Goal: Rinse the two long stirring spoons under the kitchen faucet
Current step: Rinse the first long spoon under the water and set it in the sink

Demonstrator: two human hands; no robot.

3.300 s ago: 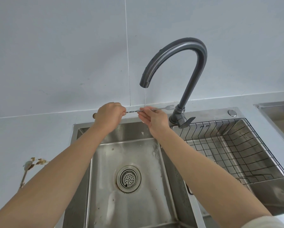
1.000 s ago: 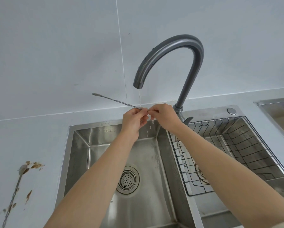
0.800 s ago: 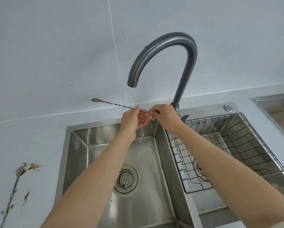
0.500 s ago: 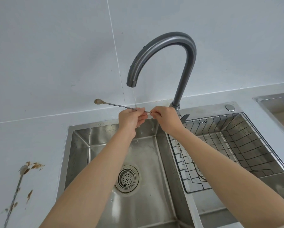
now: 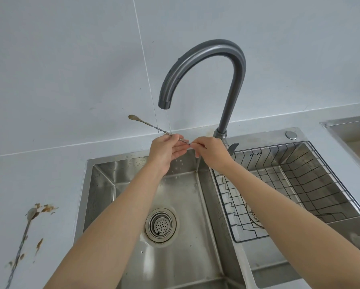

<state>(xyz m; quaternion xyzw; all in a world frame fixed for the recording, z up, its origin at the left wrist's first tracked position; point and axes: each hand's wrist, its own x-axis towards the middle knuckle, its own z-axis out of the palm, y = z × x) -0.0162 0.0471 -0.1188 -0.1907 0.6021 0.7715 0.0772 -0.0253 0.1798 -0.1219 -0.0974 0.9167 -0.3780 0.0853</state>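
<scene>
A long twisted metal stirring spoon point(image 5: 147, 123) lies across both my hands under the thin stream from the grey gooseneck faucet point(image 5: 206, 59). Its small bowl points up and left. My right hand point(image 5: 210, 152) pinches the right end of the shaft. My left hand point(image 5: 165, 152) has its fingers fairly straight, and the shaft passes over them where the water lands. A second long spoon point(image 5: 21, 245) lies on the counter at the left, with brown smears around it.
Below my hands is the steel sink basin point(image 5: 120, 184) with a round drain strainer point(image 5: 160, 225). A black wire basket point(image 5: 321, 184) sits in the right basin. Another steel basin edge point(image 5: 350, 126) shows at far right. The white tiled wall rises behind.
The spoon has slid left through my hands, so more of its bowl end sticks out to the left. My left fingers have straightened under the shaft. The water keeps running.
</scene>
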